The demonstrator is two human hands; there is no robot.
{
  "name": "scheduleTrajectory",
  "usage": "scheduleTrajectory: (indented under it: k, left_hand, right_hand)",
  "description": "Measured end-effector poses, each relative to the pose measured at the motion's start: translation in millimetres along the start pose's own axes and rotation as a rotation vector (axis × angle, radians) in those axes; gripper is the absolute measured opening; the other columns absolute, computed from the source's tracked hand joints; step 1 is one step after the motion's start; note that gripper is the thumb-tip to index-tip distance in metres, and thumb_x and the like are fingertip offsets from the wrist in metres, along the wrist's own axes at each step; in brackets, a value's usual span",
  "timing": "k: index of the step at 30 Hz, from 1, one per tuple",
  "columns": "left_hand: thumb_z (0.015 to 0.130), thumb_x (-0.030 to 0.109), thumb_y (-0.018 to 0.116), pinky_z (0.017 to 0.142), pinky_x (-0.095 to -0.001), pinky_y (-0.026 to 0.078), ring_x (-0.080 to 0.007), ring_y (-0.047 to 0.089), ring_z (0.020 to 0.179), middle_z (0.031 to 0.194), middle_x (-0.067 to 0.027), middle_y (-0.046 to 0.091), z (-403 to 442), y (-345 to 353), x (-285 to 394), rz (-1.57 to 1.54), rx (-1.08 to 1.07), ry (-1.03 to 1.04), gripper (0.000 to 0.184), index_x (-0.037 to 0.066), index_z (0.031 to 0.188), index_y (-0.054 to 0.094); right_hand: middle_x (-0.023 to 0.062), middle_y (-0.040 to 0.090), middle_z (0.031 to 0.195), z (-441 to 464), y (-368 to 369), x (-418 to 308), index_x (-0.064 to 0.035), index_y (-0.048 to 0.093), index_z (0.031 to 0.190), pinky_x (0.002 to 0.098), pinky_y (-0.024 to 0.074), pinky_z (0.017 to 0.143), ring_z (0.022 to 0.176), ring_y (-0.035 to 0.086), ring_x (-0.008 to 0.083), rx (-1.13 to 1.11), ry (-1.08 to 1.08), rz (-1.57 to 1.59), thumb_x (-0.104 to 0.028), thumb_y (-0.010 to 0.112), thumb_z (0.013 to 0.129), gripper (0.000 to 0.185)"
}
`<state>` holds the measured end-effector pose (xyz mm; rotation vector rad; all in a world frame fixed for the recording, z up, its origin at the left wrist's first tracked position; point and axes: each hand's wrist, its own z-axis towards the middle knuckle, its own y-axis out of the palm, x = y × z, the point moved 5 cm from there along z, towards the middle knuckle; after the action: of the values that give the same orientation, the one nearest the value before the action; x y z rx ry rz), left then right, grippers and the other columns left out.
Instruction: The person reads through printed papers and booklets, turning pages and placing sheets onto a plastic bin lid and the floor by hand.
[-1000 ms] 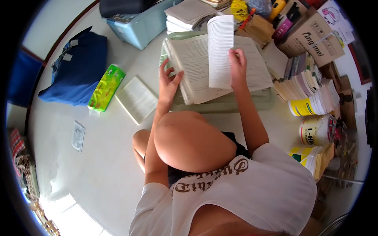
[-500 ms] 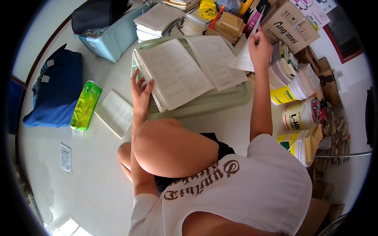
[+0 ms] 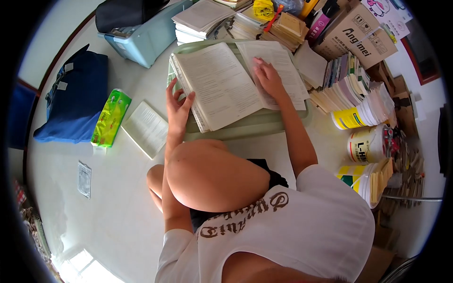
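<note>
A thick open book or stack of printed sheets [image 3: 219, 87] lies on a pale green plastic lid [image 3: 236, 133]. My left hand [image 3: 178, 111] is at the stack's left edge, fingers apart and slightly curled, with the thumb touching the edge. On the loose right-hand pages [image 3: 281, 66] rests my right hand [image 3: 269, 80], its fingers stretched out over the print; a fingertip or two is hard to make out. These pages overlap unevenly at their right side.
Left of my knee lie a thin booklet [image 3: 145, 128], a green tissue pack [image 3: 111, 118] and a blue bag [image 3: 75, 96]. Behind are a light blue bin [image 3: 146, 42] and book piles [image 3: 203, 19]. Rightward stand a carton [image 3: 356, 35], books [image 3: 337, 87] and several buckets [image 3: 365, 144].
My right hand has come down and left from the upper right, where it held a raised sheet, onto the right-hand pages. My left hand stays at the stack's edge. The view has shifted slightly.
</note>
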<state>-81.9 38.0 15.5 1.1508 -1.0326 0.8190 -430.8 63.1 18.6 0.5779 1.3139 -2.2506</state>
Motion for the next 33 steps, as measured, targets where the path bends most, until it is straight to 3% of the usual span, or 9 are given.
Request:
scheduleTrajectory:
  k: [3, 5, 9, 11, 15, 20, 29, 32, 33]
  left_hand:
    - [0.095, 0.006, 0.072, 0.084, -0.0332, 0.058, -0.0221, 0.068, 0.099, 0.120, -0.0174, 0.062, 0, 0, 3, 0.016, 0.001, 0.000, 0.072, 0.007, 0.155, 0.033]
    - [0.096, 0.006, 0.069, 0.092, -0.0346, 0.056, -0.0227, 0.064, 0.109, 0.123, -0.0167, 0.060, -1, 1, 3, 0.055, -0.020, -0.033, 0.071, 0.010, 0.157, 0.032]
    - [0.095, 0.007, 0.070, 0.092, -0.0355, 0.056, -0.0232, 0.064, 0.109, 0.123, -0.0167, 0.059, 1, -1, -1, 0.037, -0.026, -0.035, 0.072, 0.011, 0.156, 0.033]
    - [0.093, 0.006, 0.073, 0.081, -0.0331, 0.058, -0.0212, 0.068, 0.097, 0.118, -0.0177, 0.062, 3, -2, -5, 0.022, -0.001, 0.009, 0.074, 0.008, 0.154, 0.032]
    - [0.093, 0.004, 0.074, 0.079, -0.0326, 0.060, -0.0212, 0.069, 0.096, 0.119, -0.0187, 0.062, 3, 0, 0, 0.034, -0.006, 0.014, 0.077, 0.006, 0.155, 0.029]
    - [0.092, 0.003, 0.076, 0.077, -0.0318, 0.061, -0.0210, 0.071, 0.096, 0.119, -0.0195, 0.063, 8, -4, -8, 0.057, -0.036, 0.062, 0.079, 0.004, 0.155, 0.028]
    - [0.091, 0.005, 0.078, 0.075, -0.0319, 0.061, -0.0221, 0.071, 0.093, 0.117, -0.0186, 0.063, 7, -3, -5, 0.082, -0.052, 0.071, 0.081, 0.006, 0.155, 0.029]
    - [0.091, 0.003, 0.077, 0.075, -0.0311, 0.060, -0.0215, 0.071, 0.092, 0.115, -0.0176, 0.063, 8, -4, -6, 0.076, -0.054, 0.062, 0.080, 0.007, 0.155, 0.029]
    - [0.091, 0.003, 0.077, 0.075, -0.0311, 0.060, -0.0215, 0.071, 0.092, 0.115, -0.0176, 0.063, 8, -5, -7, 0.075, -0.052, 0.066, 0.080, 0.007, 0.155, 0.029]
  right_hand:
    - [0.0139, 0.066, 0.138, 2, -6, -3, 0.0035, 0.064, 0.096, 0.0506, 0.0299, 0.121, 0.137, 0.053, 0.0356, -0.005, 0.057, 0.108, -0.029, 0.056, 0.104, 0.035]
    - [0.0168, 0.067, 0.134, 0, -9, -7, 0.0042, 0.063, 0.095, 0.0476, 0.0366, 0.117, 0.129, 0.060, 0.0350, 0.016, 0.104, 0.170, -0.028, 0.057, 0.104, 0.034]
    - [0.0191, 0.070, 0.126, 1, -3, 1, 0.0026, 0.061, 0.096, 0.0428, 0.0461, 0.107, 0.118, 0.065, 0.0331, 0.011, 0.210, 0.220, -0.025, 0.061, 0.102, 0.028]
    - [0.0206, 0.070, 0.120, 2, 3, -10, -0.0008, 0.062, 0.105, 0.0384, 0.0516, 0.098, 0.111, 0.067, 0.0310, 0.175, 0.131, 0.274, -0.019, 0.065, 0.099, 0.020]
    - [0.0206, 0.068, 0.124, -8, 29, -106, -0.0021, 0.060, 0.110, 0.0382, 0.0517, 0.097, 0.112, 0.068, 0.0312, 0.066, -0.063, 0.421, -0.015, 0.070, 0.096, 0.021]
    - [0.0219, 0.066, 0.128, -24, 74, -182, -0.0015, 0.060, 0.114, 0.0403, 0.0509, 0.099, 0.116, 0.067, 0.0341, -0.071, -0.042, 0.455, -0.016, 0.072, 0.094, 0.027]
    - [0.0236, 0.066, 0.129, -22, 94, -173, -0.0009, 0.060, 0.109, 0.0417, 0.0515, 0.097, 0.115, 0.067, 0.0393, -0.028, -0.102, 0.397, -0.010, 0.071, 0.091, 0.024]
    - [0.0262, 0.068, 0.110, -19, 98, -172, 0.0009, 0.058, 0.098, 0.0445, 0.0533, 0.088, 0.104, 0.067, 0.0432, 0.004, -0.134, 0.383, -0.006, 0.069, 0.088, 0.017]
    - [0.0224, 0.068, 0.101, -19, 97, -170, 0.0012, 0.057, 0.097, 0.0407, 0.0530, 0.082, 0.095, 0.068, 0.0364, -0.025, -0.027, 0.441, -0.005, 0.068, 0.090, 0.014]
